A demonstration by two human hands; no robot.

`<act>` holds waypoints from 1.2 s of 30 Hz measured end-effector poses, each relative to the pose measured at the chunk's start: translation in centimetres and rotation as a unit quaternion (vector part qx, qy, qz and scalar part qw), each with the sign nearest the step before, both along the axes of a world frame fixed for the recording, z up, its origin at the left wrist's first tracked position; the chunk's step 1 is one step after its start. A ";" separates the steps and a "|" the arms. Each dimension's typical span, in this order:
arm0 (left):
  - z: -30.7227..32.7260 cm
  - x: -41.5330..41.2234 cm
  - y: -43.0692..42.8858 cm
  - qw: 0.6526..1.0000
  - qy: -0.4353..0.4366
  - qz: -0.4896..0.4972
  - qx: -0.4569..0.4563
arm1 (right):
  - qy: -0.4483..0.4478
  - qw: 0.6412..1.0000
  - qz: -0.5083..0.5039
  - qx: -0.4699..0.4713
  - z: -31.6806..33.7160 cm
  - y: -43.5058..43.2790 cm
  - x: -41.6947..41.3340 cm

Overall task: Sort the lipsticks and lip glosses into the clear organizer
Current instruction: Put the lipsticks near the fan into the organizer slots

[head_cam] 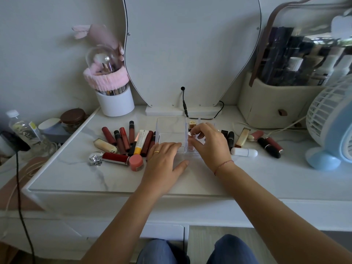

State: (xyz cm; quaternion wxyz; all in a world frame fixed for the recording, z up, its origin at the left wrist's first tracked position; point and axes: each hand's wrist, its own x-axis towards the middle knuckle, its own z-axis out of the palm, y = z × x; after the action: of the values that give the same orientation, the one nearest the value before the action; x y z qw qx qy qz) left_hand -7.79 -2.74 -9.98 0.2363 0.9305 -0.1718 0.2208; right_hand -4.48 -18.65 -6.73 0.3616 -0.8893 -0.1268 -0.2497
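We start with the white marble-look vanity top point(190, 180), which carries everything. On it, far right, stands a pale blue fan point(331, 126) (well apart from the work).

At the middle sits the clear organizer point(171, 126). Its wide left section shows nothing inside, and its narrow right-hand cells are where the sorting is going on.

The left hand point(163, 159) lies flat, fingers straight, with its fingertips at the organizer's front left edge and gripping nothing. We judge that it steadies the light tray, which could skid on the smooth stone.

The right hand point(211, 143) hovers over the right-hand cells with its fingers curled. It seems to pinch the round top of a pinkish lipstick point(191, 146) that stands upright in a front cell. Behind it a gold-capped lipstick point(192, 123) already stands in a back cell.

A fan of lip glosses point(123, 140) lies unsorted just left of the organizer. A scatter of loose lipsticks point(270, 146) lies to its right, so most of the task remains.

We expect these tubes to be light, rigid and glossy, and so prone to rolling when laid flat. They should also slip in a loose pinch. Thumb and two fingers across the barrel near the cap should serve best, lowering each one straight down so that it does not knock over a neighbour.
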 end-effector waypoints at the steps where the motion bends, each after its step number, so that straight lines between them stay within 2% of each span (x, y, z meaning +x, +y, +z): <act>1: 0.0 0.0 0.0 1.000 0.000 0.000 0.001 | -0.002 1.000 -0.001 0.002 0.0 -0.1 0.0; 7: 0.1 0.0 0.0 1.000 0.010 -0.005 0.003 | 0.002 1.000 0.013 0.000 0.3 -2.2 -1.0; 12: 0.1 -0.1 0.1 1.000 0.010 -0.006 0.005 | 0.007 0.994 -0.102 0.028 0.8 -8.8 -1.7; 16: 0.1 0.0 0.1 1.000 0.009 0.000 0.012 | 0.054 0.985 -0.162 0.004 0.5 -13.2 -1.8; 22: 0.2 -0.1 0.1 1.000 0.016 0.006 0.014 | 0.205 0.972 -0.107 -0.047 1.0 -13.9 0.6; 26: 0.4 -0.2 0.0 1.000 0.022 0.007 0.009 | 0.252 0.956 -0.097 -0.113 1.2 -14.1 2.0; 31: 0.3 -0.2 0.0 1.000 0.019 0.005 0.009 | 0.255 0.959 -0.084 -0.094 1.2 -14.2 2.5; 36: 0.4 -0.2 0.0 1.000 0.019 0.005 0.009 | 0.186 0.976 -0.057 -0.097 1.5 -13.3 2.5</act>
State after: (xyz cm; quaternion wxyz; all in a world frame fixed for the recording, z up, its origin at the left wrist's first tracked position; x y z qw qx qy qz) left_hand -8.04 -2.75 -9.58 0.2301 0.9374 -0.1642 0.2033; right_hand -1.94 -31.92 -5.26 0.2760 -0.9567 -0.0302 -0.0869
